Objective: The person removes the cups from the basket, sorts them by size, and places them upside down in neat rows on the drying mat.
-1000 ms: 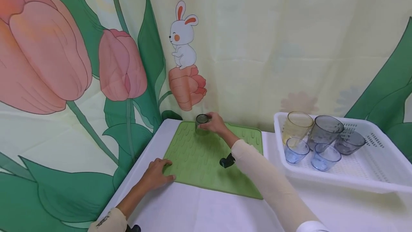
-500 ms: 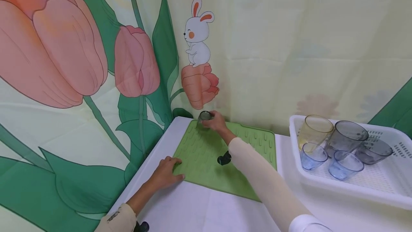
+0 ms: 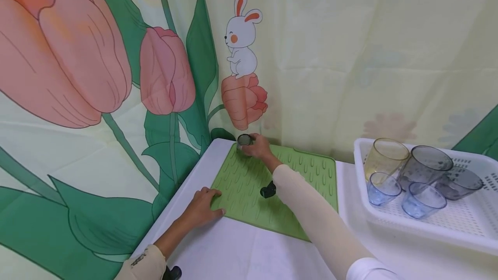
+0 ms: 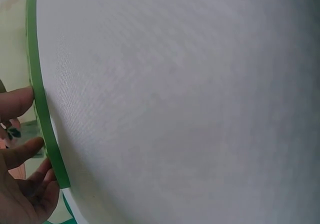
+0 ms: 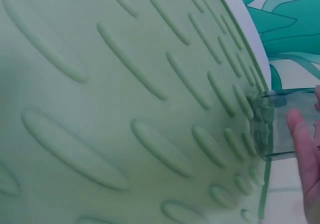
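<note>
At the far left corner of the green drying mat [image 3: 249, 202], my right hand [image 3: 260, 147] grips a small smoky grey drinking glass [image 3: 244, 140] by its side, thumb and fingers around it. In the right wrist view, one end of the glass [image 5: 280, 124] meets the ridged mat near its edge, and a finger lies along its wall. My left hand [image 3: 202, 206] rests at the mat's near left corner, fingers spread and relaxed. The left wrist view has its thumb and fingertips [image 4: 35, 143] touching the mat's green rim [image 4: 45, 114].
To the right stands a white perforated plastic basket [image 3: 393, 224]. It holds a tall amber glass [image 3: 383, 157], a tall grey glass [image 3: 426, 165], a shorter grey glass [image 3: 461, 182] and two small blue glasses [image 3: 424, 202]. A printed curtain [image 3: 319, 55] hangs right behind the white-covered table [image 3: 249, 254].
The head view has turned, so the basket appears further right. My right hand has shifted the grey glass slightly toward the mat's far left corner. The left hand stays at the near corner.
</note>
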`<state>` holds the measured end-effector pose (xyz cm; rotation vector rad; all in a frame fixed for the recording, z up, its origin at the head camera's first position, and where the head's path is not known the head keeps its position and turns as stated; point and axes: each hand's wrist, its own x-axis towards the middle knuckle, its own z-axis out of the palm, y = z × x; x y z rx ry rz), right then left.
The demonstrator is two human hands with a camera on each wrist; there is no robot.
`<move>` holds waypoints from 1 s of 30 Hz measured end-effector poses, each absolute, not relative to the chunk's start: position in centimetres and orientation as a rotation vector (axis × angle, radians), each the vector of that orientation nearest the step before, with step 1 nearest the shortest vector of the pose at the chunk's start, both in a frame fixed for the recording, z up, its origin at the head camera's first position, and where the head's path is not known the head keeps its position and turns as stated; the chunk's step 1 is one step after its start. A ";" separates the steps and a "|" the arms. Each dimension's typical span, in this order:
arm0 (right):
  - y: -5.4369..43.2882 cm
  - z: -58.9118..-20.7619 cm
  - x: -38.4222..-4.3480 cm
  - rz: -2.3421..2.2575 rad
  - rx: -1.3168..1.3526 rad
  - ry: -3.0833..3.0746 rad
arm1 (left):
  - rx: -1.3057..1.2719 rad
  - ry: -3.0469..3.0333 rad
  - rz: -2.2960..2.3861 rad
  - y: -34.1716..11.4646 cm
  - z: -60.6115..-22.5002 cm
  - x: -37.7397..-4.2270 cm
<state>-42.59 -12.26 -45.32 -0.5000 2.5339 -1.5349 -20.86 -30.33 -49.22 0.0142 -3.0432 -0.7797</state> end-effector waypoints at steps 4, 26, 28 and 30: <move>-12.2 -45.1 -42.8 -1.539 -0.485 2.464 | 0.014 -3.042 -0.783 -30.3 -49.3 -20.8; -11.2 -45.3 -43.9 -1.488 -0.430 2.351 | 0.037 -3.050 -0.783 -30.1 -49.1 -20.7; -11.0 -45.3 -43.8 -1.484 -0.431 2.349 | 0.041 -3.052 -0.787 -30.1 -49.1 -20.7; -10.9 -45.3 -43.5 -1.472 -0.439 2.363 | 0.038 -3.052 -0.790 -30.1 -49.1 -20.7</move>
